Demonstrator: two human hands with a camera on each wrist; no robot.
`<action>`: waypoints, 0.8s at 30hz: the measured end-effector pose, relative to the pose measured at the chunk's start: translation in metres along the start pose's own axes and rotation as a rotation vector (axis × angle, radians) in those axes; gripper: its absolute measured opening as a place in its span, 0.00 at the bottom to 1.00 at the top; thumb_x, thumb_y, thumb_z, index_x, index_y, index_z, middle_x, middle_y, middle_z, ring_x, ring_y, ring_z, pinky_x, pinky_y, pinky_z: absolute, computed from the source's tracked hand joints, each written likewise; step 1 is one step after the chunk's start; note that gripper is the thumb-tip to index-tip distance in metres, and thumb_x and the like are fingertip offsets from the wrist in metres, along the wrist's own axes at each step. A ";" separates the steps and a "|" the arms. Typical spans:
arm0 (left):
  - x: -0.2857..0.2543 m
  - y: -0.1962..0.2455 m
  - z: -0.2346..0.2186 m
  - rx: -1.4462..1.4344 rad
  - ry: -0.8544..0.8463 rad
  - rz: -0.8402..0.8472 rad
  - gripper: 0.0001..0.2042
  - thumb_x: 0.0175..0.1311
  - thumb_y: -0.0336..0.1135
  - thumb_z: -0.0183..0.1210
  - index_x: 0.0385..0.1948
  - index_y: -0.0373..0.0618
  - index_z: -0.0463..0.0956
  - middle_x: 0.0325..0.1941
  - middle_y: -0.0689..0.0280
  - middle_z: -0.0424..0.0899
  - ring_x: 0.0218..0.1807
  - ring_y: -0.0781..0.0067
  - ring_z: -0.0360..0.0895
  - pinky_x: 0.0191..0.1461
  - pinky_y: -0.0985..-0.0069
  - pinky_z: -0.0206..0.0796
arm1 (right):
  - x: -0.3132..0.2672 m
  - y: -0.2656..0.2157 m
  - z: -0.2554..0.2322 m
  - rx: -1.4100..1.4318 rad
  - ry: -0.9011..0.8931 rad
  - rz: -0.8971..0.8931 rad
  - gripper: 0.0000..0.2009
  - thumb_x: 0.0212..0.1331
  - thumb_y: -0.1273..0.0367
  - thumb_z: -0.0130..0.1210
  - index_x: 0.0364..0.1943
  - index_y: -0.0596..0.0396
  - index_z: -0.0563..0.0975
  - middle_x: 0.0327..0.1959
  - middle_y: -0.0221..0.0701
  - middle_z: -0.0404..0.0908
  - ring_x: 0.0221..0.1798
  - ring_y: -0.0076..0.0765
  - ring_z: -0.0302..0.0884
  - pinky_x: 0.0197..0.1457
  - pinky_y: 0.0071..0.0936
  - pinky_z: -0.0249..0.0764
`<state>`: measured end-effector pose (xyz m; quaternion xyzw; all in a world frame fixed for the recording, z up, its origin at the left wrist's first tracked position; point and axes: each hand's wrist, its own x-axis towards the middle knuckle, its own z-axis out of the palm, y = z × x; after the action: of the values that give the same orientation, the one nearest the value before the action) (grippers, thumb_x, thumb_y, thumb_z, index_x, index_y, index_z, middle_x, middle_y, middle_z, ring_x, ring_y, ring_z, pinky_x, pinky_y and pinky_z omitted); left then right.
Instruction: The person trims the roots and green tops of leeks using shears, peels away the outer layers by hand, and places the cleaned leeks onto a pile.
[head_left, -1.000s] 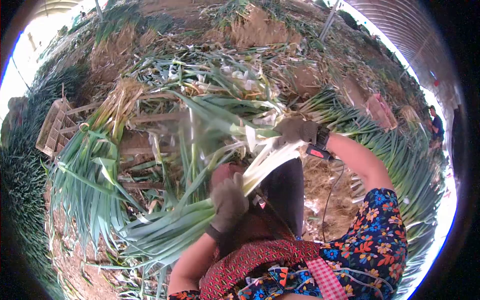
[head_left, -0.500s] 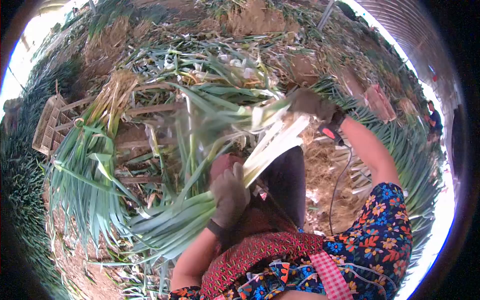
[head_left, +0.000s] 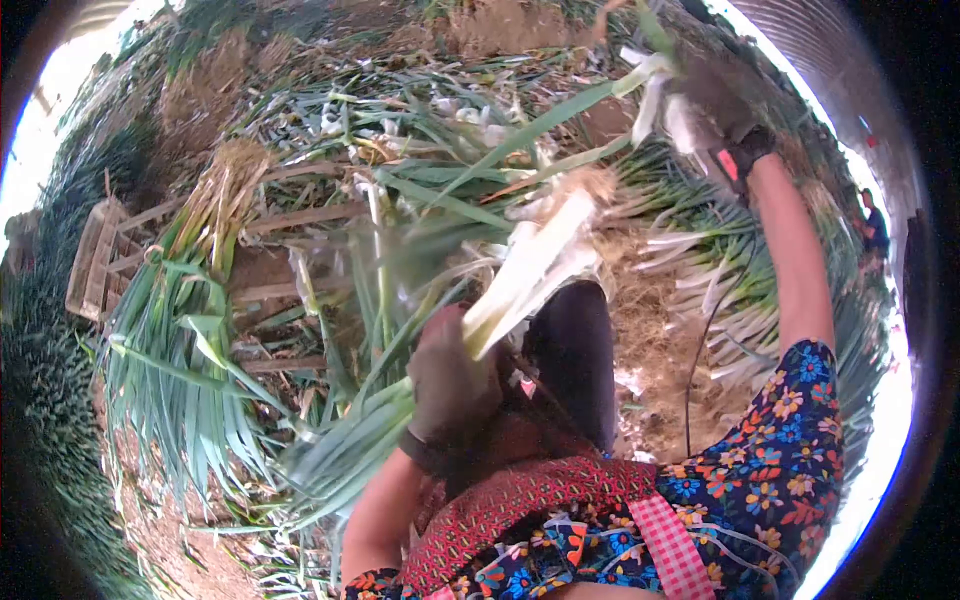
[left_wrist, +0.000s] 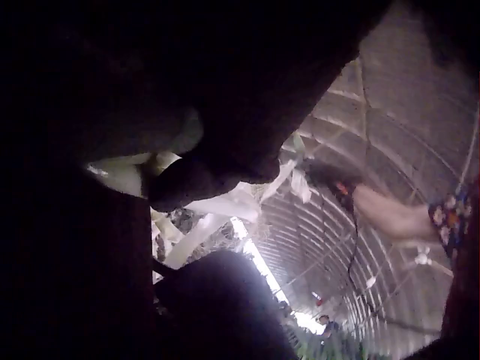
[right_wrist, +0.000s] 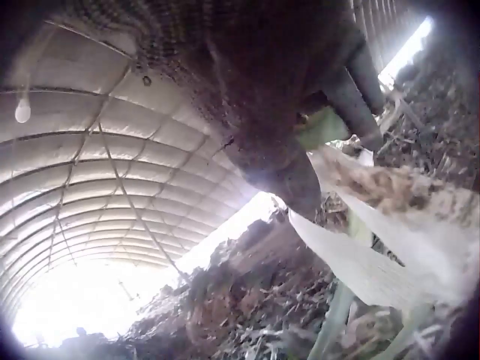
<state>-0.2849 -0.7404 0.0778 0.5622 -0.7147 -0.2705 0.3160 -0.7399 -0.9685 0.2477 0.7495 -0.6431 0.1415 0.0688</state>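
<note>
The gloved left hand [head_left: 455, 385] grips a bundle of long green onions, its white stalks [head_left: 535, 265] angled up to the right and its green leaves [head_left: 350, 455] trailing down to the left. Up at the right, the gloved right hand [head_left: 712, 105] holds loose leaves and pale peeled strips [head_left: 650, 85], apart from the bundle. In the right wrist view, the fingers of the right hand [right_wrist: 300, 97] curl round a green piece [right_wrist: 326, 127], with white strips [right_wrist: 360, 262] hanging below. The left wrist view is mostly dark; white stalks [left_wrist: 217, 206] show beside the left hand.
A wooden slatted rack [head_left: 285, 290] stands ahead, with a tied onion bunch [head_left: 180, 330] on its left. Rows of onions [head_left: 720, 280] lie at the right. Leaf scraps [head_left: 430, 110] cover the ground beyond. A cable [head_left: 690, 370] hangs by the right arm. Another person [head_left: 874, 225] is far right.
My right hand has moved up and right, away from the bundle, carrying leaves and strips. The root end of the bundle is now uncovered. My left hand has kept its grip with little movement.
</note>
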 end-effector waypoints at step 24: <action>0.030 -0.033 -0.014 -0.231 -0.354 -0.372 0.33 0.40 0.37 0.72 0.54 0.36 0.75 0.44 0.55 0.86 0.44 0.61 0.82 0.52 0.68 0.72 | -0.090 0.066 0.294 0.938 0.315 0.256 0.07 0.63 0.68 0.53 0.38 0.54 0.78 0.31 0.34 0.80 0.33 0.33 0.77 0.36 0.33 0.75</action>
<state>-0.2584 -0.7773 0.0672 0.5880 -0.6077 -0.4977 0.1932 -0.7802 -0.9782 -0.0636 0.5844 -0.5791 0.5333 -0.1968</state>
